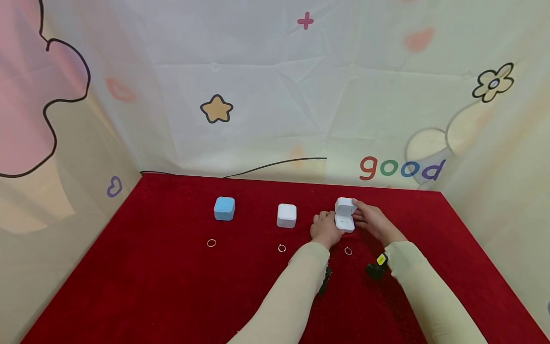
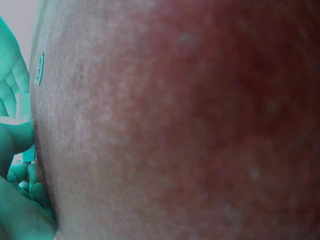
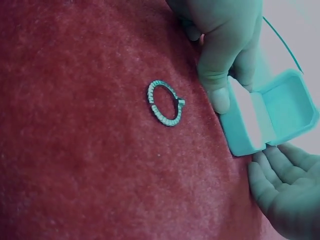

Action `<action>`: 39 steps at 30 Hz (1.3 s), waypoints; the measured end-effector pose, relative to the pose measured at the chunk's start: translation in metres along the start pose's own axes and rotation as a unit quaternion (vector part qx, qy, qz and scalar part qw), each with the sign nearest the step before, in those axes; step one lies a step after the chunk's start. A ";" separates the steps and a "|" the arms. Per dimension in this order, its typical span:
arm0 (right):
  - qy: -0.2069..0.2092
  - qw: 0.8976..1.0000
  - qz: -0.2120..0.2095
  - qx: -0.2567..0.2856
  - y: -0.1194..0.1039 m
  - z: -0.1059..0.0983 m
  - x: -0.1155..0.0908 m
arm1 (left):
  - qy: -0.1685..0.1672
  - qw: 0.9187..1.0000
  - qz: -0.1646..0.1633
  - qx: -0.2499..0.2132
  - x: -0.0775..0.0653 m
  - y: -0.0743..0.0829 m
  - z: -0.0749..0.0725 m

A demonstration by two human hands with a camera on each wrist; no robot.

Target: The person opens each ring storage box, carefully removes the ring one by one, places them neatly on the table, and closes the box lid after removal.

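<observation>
A white ring box (image 1: 345,222) stands with its lid raised on the red cloth. My left hand (image 1: 326,229) grips its base from the left, the thumb (image 3: 220,100) against the front wall in the right wrist view. On the other side, my right hand (image 1: 375,222) is at the box with fingers extended, close to the lid (image 1: 345,205). A ring (image 1: 348,251) with a small raised setting lies on the cloth in front of the box; the right wrist view shows this ring (image 3: 165,103) large. Only slivers of the hands show in the left wrist view.
A closed white box (image 1: 286,216) and a closed light blue box (image 1: 224,209) stand in a row to the left. Before them lie two more rings, one in the middle (image 1: 281,248) and one at left (image 1: 211,243). A printed curtain (image 1: 266,119) rises behind the table.
</observation>
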State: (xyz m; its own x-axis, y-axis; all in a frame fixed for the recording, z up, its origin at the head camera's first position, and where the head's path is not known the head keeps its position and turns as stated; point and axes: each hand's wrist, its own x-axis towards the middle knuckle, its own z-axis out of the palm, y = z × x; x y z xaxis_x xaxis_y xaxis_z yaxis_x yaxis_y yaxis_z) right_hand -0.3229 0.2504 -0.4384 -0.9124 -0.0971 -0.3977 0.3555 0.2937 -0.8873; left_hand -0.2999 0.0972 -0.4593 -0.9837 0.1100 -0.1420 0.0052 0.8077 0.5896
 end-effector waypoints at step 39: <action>-0.004 0.994 -0.020 -0.103 0.001 0.005 -0.009 | -0.005 1.000 0.002 -0.014 0.004 -0.002 0.005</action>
State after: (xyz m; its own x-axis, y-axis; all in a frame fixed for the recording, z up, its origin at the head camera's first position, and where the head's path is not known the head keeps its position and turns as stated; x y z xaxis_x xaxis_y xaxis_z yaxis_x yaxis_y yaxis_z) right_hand -0.3129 0.2466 -0.4370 -0.9228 -0.1203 -0.3661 0.2692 0.4786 -0.8358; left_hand -0.3031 0.0995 -0.4650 -0.9819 0.1189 -0.1476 0.0036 0.7903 0.6127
